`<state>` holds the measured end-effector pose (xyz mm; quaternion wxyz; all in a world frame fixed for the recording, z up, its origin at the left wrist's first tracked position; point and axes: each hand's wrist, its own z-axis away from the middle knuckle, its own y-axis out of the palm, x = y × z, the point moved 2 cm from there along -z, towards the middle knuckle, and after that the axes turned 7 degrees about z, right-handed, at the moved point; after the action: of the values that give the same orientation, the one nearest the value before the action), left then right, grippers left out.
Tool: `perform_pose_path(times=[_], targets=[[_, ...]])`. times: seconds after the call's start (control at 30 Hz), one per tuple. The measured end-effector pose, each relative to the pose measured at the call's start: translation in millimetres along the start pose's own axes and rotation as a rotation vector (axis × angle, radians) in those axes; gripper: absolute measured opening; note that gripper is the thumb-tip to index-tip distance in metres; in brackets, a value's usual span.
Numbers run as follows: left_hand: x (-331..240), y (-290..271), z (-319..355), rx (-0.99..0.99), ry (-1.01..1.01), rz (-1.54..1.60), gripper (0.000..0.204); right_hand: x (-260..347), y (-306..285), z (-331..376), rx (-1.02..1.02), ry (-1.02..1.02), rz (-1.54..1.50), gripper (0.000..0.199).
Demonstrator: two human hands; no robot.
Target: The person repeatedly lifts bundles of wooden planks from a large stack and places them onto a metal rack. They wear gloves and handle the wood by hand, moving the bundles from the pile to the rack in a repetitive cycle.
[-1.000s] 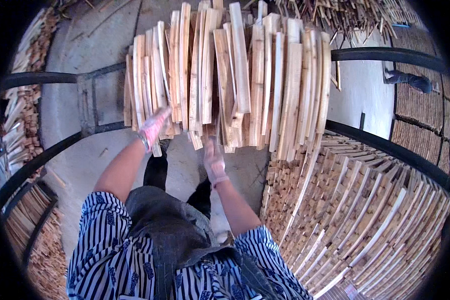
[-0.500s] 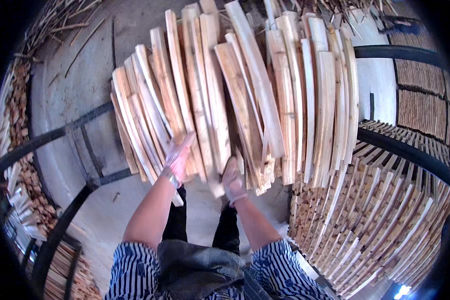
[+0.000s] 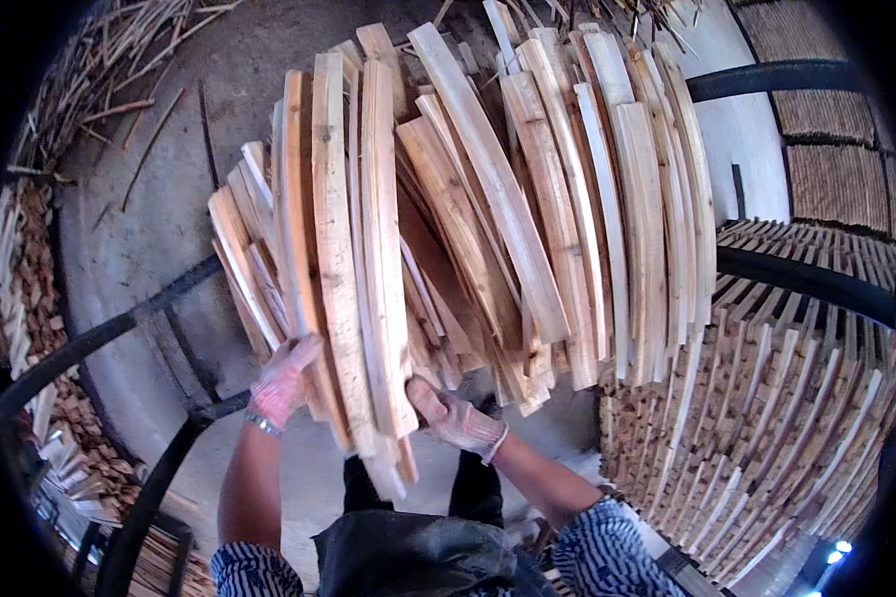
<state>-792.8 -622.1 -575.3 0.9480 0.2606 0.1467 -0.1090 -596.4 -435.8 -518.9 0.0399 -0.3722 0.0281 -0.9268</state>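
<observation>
A bundle of long, pale wooden strips [image 3: 340, 259] stands out toward me, its near ends sticking past the rest of the pile. My left hand [image 3: 287, 380], in a pale reddish work glove with a watch at the wrist, presses against the bundle's left side. On the opposite side, my right hand [image 3: 460, 416], gloved too, closes on the strips near their lower ends, thumb up. Between them both hands squeeze the bundle. More loose strips [image 3: 558, 199] lie side by side to the right, some tilted across others, and a few shorter ones [image 3: 239, 239] lie to the left.
Dark metal bars [image 3: 119, 328] run at the left, with another bar [image 3: 806, 284] at the right. Stacked wood pieces [image 3: 747, 428] fill the right side. Thin scrap sticks [image 3: 110, 60] lie on the concrete floor [image 3: 119, 234] at the far left.
Both hands have come nearer to me and spread apart around a bundle of strips. The bundle's near ends now stick out closer to my body.
</observation>
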Motion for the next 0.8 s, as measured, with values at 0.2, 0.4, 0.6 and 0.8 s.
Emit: perform_pose_path(times=[0.2,0.4,0.6,0.8], targets=[[17,-7,-11,-0.034,0.181,0.148,0.074,43,-6,-85,-0.016,-0.144,-0.510,0.103],[77,0,15,-0.094,0.110,0.047,0.058,13,-11,-34,-0.028,0.129,-0.351,0.082],[171,30,127,0.028,-0.030,0.131,0.063,-3,35,99,0.105,0.215,-0.983,0.090],[122,46,63,0.046,-0.119,0.345,0.060,-49,60,67,-0.051,0.308,-0.675,0.079]])
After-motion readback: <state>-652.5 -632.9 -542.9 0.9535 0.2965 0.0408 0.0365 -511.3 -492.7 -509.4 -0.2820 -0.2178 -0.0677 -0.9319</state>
